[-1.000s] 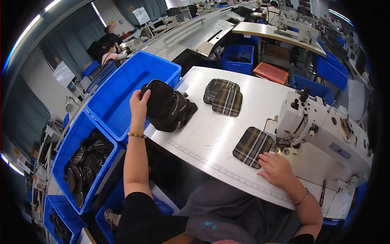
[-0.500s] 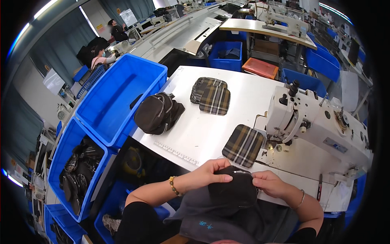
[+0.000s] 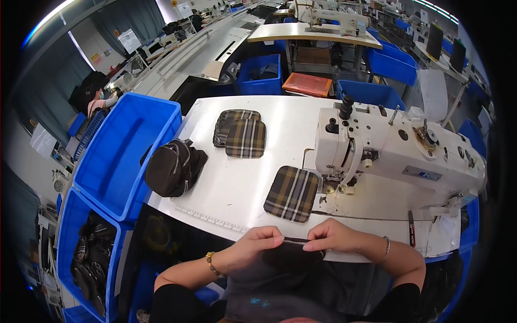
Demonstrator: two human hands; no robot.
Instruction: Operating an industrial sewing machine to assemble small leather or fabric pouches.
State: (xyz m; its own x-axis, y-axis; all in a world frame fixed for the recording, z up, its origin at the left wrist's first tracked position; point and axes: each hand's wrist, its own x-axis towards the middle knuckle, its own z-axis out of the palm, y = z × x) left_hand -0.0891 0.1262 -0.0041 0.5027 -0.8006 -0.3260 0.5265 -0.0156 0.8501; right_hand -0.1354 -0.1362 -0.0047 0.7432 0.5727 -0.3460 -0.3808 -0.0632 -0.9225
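Between my two hands a black fabric piece with a zipper [image 3: 293,257] is held up by its upper edge, close to my lap at the table's front. My left hand [image 3: 257,246] pinches one end of that edge between thumb and fingers. The other end is pinched by my right hand [image 3: 333,237]. Much of the dark piece blends into my dark clothing. Just beyond the hands, a plaid fabric panel [image 3: 291,194] with rounded corners lies flat beside the needle area of a white sewing machine [image 3: 398,148].
Plaid panels [image 3: 245,138] lie stacked farther back on the white table [image 3: 226,183]. Black zippered pouches [image 3: 173,168] are piled at its left, near a ruler [image 3: 210,219]. Blue bins [image 3: 126,156] stand left. A red-handled tool [image 3: 411,229] lies at the right.
The view has shifted, so the table sits farther left in it. My hands have drawn closer together along the piece's edge, and its front face has tipped out of sight.
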